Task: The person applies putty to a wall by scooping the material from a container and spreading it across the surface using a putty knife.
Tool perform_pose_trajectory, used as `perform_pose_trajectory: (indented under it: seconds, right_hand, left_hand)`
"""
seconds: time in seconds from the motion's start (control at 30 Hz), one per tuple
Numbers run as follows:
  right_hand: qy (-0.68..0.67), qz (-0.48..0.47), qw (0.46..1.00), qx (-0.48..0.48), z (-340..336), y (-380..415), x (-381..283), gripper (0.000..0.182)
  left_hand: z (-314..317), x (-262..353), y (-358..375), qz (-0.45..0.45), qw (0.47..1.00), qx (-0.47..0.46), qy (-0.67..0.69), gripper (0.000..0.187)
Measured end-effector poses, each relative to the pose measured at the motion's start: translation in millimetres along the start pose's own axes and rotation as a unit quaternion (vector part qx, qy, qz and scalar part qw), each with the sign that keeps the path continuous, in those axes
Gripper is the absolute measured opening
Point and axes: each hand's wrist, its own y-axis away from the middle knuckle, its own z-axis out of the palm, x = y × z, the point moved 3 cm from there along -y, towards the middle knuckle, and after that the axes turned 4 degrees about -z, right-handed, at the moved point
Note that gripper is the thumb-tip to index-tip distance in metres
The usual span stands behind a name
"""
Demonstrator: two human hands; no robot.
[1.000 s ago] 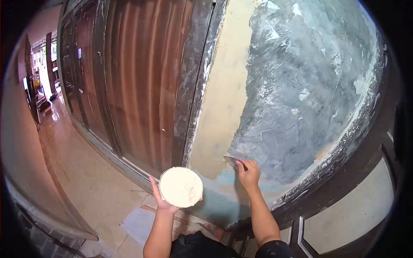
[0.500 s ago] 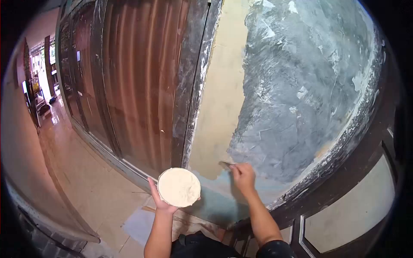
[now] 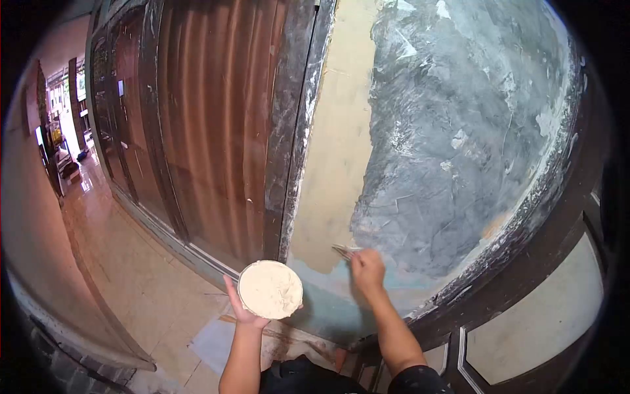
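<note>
My left hand supports a round bowl from below, with its thumb up along the left side. Pale cream putty fills the bowl almost to the rim. In my right hand is a putty knife, its blade turned nearly edge-on to me. The blade is at the lower part of a smooth cream putty strip running down the wall. Bare blue-green wall shows beneath the strip's ragged lower end.
Right of the strip, rough grey wall carries white patches. Dark-framed glass panels with a brown curtain stand to the left. A dark panelled door is at lower right. Tiled floor leads back leftward, with a pale sheet on it.
The bowl in my left hand has shifted slightly left and down. My right hand has moved a little left, and the knife blade is tilted differently at the strip's lower part.
</note>
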Motion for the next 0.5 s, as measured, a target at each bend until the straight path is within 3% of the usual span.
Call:
perform_pose_trajectory:
  seconds: [0.13,0.2,0.33,0.47,0.5]
  right_hand:
    - [0.018,0.034,0.995,-0.094,30.5,34.8,10.6,0.006]
    - [0.058,0.057,0.995,-0.053,22.4,17.9,17.4,0.006]
    - [0.005,0.030,0.997,0.075,-31.0,-45.5,-9.7,0.007]
    - [-0.009,0.011,0.997,0.074,-28.4,-25.4,-12.8,0.005]
    - [-0.007,0.022,1.000,0.017,-10.0,-2.0,-5.8,0.007]
  left_hand:
    - [-6.3,6.3,1.8,0.030,0.994,0.020,-0.107,0.106]
    - [-0.2,7.8,6.6,0.036,0.994,0.027,-0.095,0.105]
    - [-17.4,12.8,2.6,0.023,0.990,0.016,-0.135,0.106]
    - [-3.0,5.2,8.3,-0.002,0.996,0.003,-0.085,0.105]
    - [-3.5,5.2,9.0,-0.002,0.996,0.002,-0.084,0.105]
